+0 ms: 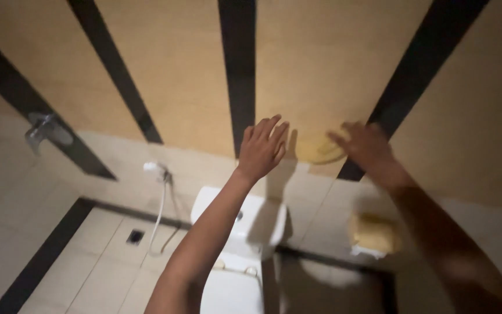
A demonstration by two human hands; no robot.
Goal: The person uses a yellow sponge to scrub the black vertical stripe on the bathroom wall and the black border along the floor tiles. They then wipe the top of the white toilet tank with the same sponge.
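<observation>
My left hand (262,147) is raised with its fingers spread, flat against or just short of the tan tiled wall (321,64) above the white toilet cistern (245,221). Nothing is in it. My right hand (364,146) is blurred and presses a yellow cloth (321,150) against the same wall, next to a black vertical stripe (405,70). The two hands are about a hand's width apart.
A white toilet (233,285) stands below, lid down. A hand-spray hose (159,197) hangs on the left wall beside a floor drain (135,236). A metal tap (42,131) sits at far left. A toilet roll holder (374,235) is mounted at right.
</observation>
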